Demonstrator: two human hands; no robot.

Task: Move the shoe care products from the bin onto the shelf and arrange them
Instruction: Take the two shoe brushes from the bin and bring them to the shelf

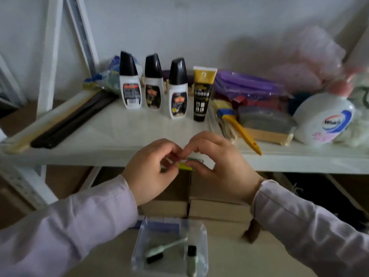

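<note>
Three white shoe polish bottles with black caps (153, 82) stand in a row on the white shelf (111, 136). A black and gold tube (202, 92) stands upright right of them. My left hand (151, 168) and my right hand (217, 162) meet at the shelf's front edge, both pinching a small yellow-green item (186, 164) that is mostly hidden by my fingers. Below, the clear plastic bin (139, 242) holds a pale green brush (165, 248) and a small black-capped bottle (191, 258).
On the shelf's right side lie a yellow-handled brush (241, 132), a wooden brush (265, 124), purple packets (247, 84) and a white soap bottle (323, 116). Dark and pale long sticks (65, 120) lie at the left. Cardboard boxes (217, 210) sit under the shelf.
</note>
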